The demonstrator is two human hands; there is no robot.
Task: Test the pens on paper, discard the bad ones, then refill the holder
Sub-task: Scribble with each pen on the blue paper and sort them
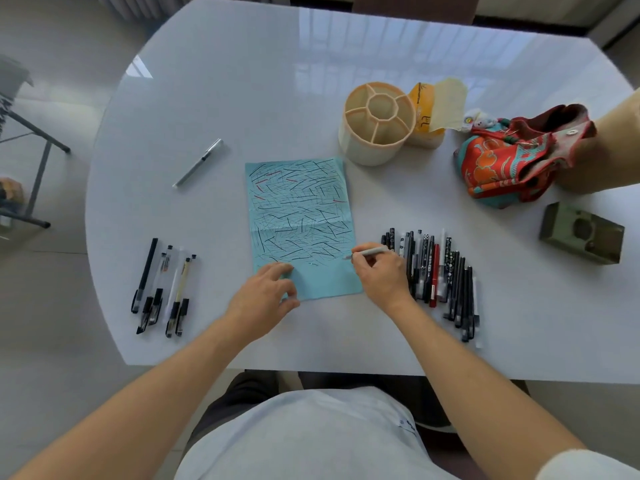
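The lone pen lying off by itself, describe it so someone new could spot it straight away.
Start at the blue paper in the middle of the white table. Look up and left of it: one silver-grey pen lies slanted, alone. The other loose pens lie in bundles, left and right, nearer the person.

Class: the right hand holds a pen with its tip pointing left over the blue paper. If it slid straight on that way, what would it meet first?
Probably only more blue paper: the pen in the right hand points left across it, seemingly passing just above the left hand.
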